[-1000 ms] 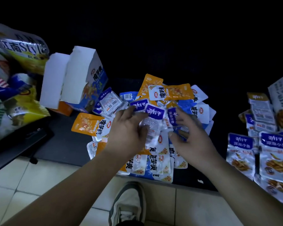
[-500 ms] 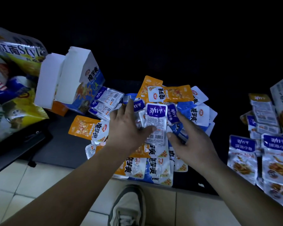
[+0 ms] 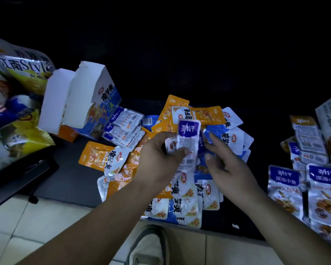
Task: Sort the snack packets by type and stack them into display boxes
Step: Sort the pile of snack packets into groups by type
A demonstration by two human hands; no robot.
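On a dark mat (image 3: 65, 169), a heap of orange and blue snack packets (image 3: 182, 203) spreads across the middle. Large snack bags (image 3: 13, 88) lean at the left, just beside an open blue-and-white display box (image 3: 88, 96), and purple-topped fish packets (image 3: 325, 190) lie grouped at the right. The person's left hand (image 3: 157, 161) pinches a small purple-topped packet (image 3: 188, 138) between thumb and fingers, upright over the heap. The right hand (image 3: 227, 167) hovers just beside it, fingers loose and spread, grasping nothing.
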